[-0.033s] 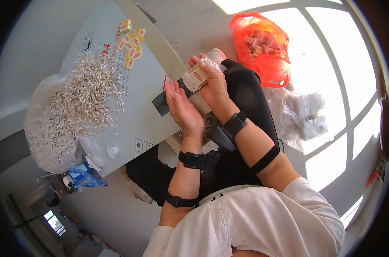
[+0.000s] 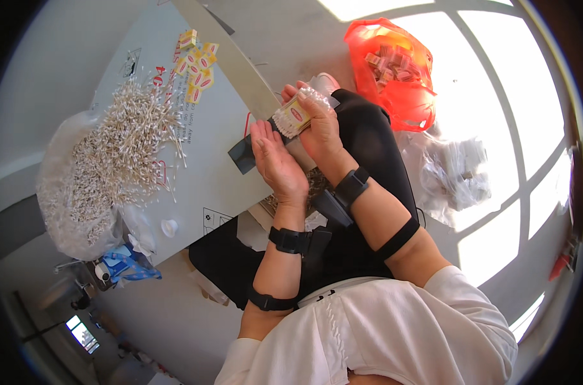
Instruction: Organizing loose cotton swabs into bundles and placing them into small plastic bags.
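Note:
My right hand grips a bundle of cotton swabs with a yellow-and-white printed card against it. The thumb presses on top, and white tips stick out at both ends. Beside it, my left hand lies palm up with its fingers stretched out and nothing in it. Its fingertips are close to the near end of the bundle. A dark flat piece shows behind the left fingers at the table edge. On the table to the left, a large heap of loose cotton swabs spills out of a clear plastic bag.
Several yellow cards lie on the grey table past the heap. A red plastic bag of small packs stands on the floor at the right, with a clear plastic bag nearer. A blue item sits by the table's left corner.
My left hand has shifted very slightly to the right. The right hand and its bundle look almost unmoved.

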Motion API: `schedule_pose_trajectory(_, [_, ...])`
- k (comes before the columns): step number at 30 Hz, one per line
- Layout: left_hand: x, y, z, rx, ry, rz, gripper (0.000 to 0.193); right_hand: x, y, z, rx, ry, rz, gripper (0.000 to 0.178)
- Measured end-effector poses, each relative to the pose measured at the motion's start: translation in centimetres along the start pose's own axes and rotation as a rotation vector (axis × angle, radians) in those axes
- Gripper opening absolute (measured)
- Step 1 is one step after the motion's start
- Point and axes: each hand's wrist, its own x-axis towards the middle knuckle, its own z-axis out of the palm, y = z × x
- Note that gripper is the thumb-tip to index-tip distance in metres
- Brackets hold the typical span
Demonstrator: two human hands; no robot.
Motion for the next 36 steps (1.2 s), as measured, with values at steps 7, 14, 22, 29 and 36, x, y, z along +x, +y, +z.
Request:
schedule_pose_trajectory(7, [0.1,-0.1,1.1,-0.053,-0.032,-0.027,0.08,0.0,0.5,-0.3,-0.005,0.004,-0.017,0.038])
schedule_pose_trajectory(14, [0.2,-0.4,1.5,-0.105,-0.04,-0.075,0.08,0.0,0.6,-0.5,-0.043,-0.032,-0.03,0.037])
schedule_pose_trajectory(22, [0.9,-0.1,1.0,-0.238,-0.019,-0.105,0.07,-0.1,0.7,-0.4,-0.102,-0.043,-0.068,0.037])
schedule_pose_trajectory(29, [0.8,1.3,0.7,-0.007,0.077,-0.18,0.065,0.3,-0.4,-0.6,0.061,-0.001,0.028,0.036])
schedule_pose_trajectory(36, [1.7,2.2,0.5,-0.086,0.109,-0.322,0.066,0.5,0.6,-0.9,0.029,-0.01,-0.019,0.032])
